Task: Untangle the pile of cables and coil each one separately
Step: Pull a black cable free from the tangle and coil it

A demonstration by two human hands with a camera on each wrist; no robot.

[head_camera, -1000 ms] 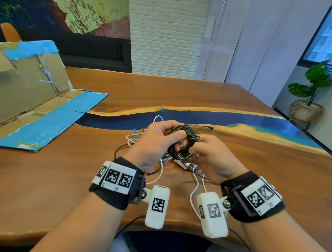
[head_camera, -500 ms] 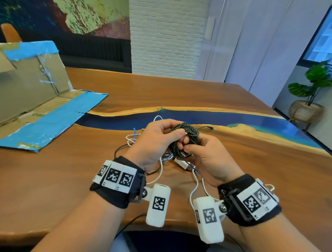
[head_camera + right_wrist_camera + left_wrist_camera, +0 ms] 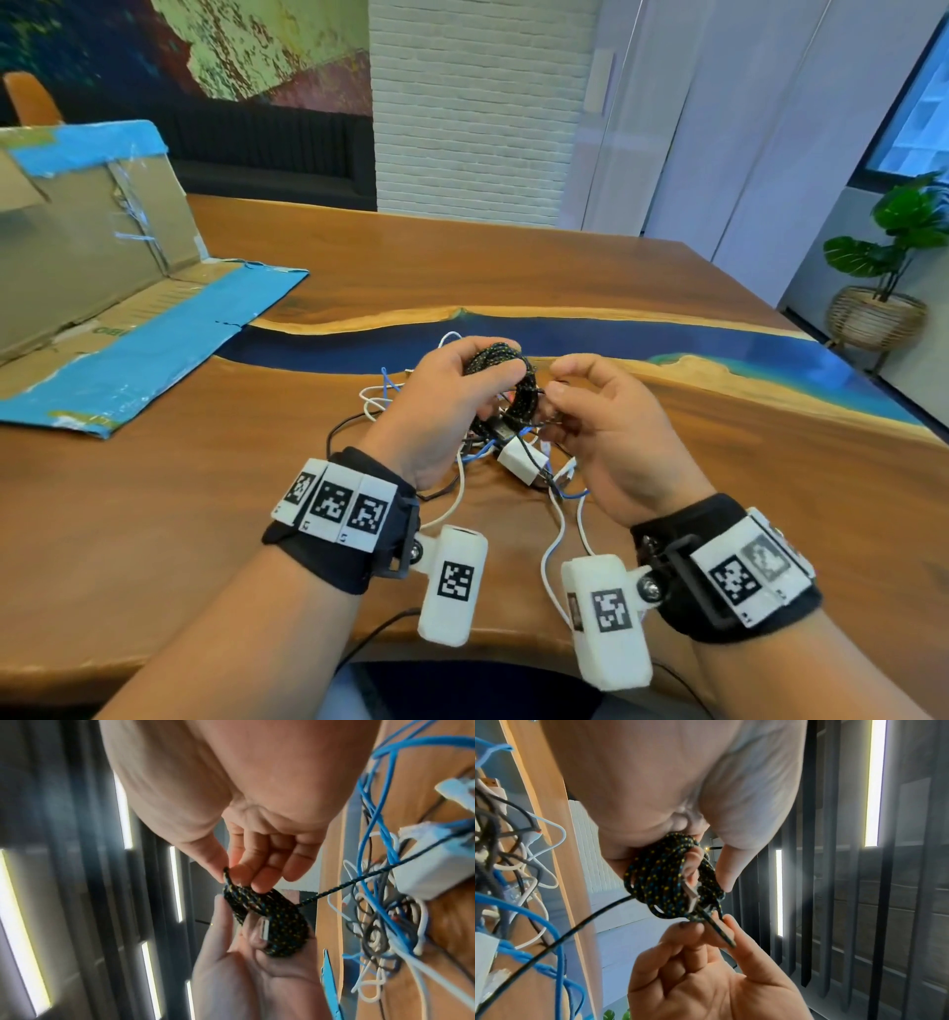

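Note:
A black braided cable with yellow and blue flecks is wound into a small coil (image 3: pixel 506 370) (image 3: pixel 667 882) (image 3: pixel 277 921). My left hand (image 3: pixel 452 401) (image 3: pixel 693 845) holds this coil above the table, its fingers and thumb curled round the loops. My right hand (image 3: pixel 580 406) (image 3: pixel 246 874) pinches a strand of the same cable at the coil's edge between thumb and fingertips. One strand of the cable (image 3: pixel 359 880) runs from the coil down to the tangled pile (image 3: pixel 518 457) (image 3: pixel 385 912) of blue, white and black cables on the table below my hands.
A white charger block (image 3: pixel 524 460) (image 3: pixel 437 870) lies in the pile. A flattened cardboard box with blue tape (image 3: pixel 118 318) sits at the left on the wooden table (image 3: pixel 205 488). A potted plant (image 3: pixel 888 267) stands on the floor at the far right.
My right hand has drawn back a little to the right of the coil and now pinches a strand at its edge. The left hand has kept holding the coil.

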